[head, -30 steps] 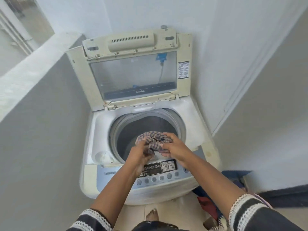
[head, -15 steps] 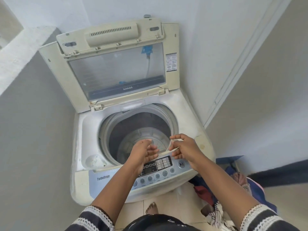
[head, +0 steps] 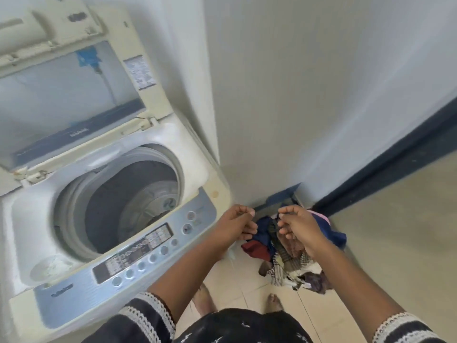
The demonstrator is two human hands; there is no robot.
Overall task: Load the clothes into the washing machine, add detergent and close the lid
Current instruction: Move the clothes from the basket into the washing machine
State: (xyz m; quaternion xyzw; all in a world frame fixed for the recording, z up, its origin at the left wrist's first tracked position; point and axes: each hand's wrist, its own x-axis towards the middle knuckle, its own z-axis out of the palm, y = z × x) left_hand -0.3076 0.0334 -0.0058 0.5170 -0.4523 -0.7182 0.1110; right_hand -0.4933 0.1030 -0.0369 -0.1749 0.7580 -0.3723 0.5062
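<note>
Multicoloured clothes pile (head: 291, 253) lies lower right; the empty, half-curled left hand (head: 238, 225) and right hand (head: 300, 227) should scoop generously toward the open drum (head: 128, 201).

**Hands over the laundry pile**

We see the washing machine (head: 106, 194) at left, its lid (head: 74, 95) raised. Both hands, left hand (head: 235, 225) and right hand (head: 299, 227), hang loosely curled and empty above the clothes (head: 291, 263) heaped on the tiled floor (head: 395, 243).
</note>
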